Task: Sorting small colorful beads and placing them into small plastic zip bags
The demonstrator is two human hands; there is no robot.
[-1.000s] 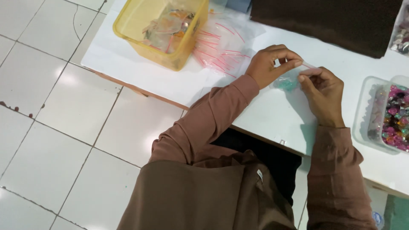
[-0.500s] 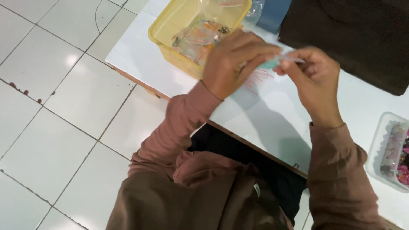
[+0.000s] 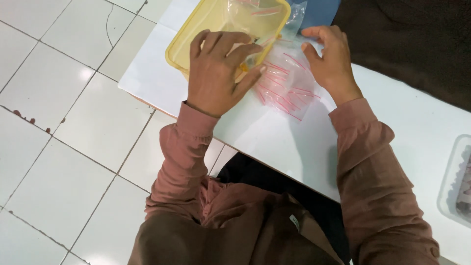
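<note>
My left hand (image 3: pixel 218 71) hovers over the near rim of a yellow plastic container (image 3: pixel 184 41) at the table's far left. Its thumb and forefinger pinch a small clear bag (image 3: pixel 253 60) at the rim. More clear bags lie inside the container. My right hand (image 3: pixel 331 61) rests with fingers spread on the far edge of a loose pile of small clear zip bags with red strips (image 3: pixel 284 88), which lies on the white table (image 3: pixel 274 142) between my hands. It holds nothing.
A clear plastic tub (image 3: pixel 454 181) with small colourful pieces sits at the right edge. A dark brown cloth (image 3: pixel 417 44) covers the table's far right, with a blue object (image 3: pixel 319 10) beside the container. White floor tiles (image 3: pixel 64 122) lie to the left.
Both hands held a small bag together over the table. They moved left to the yellow container; my right hand let go and now lies on the bag pile.
</note>
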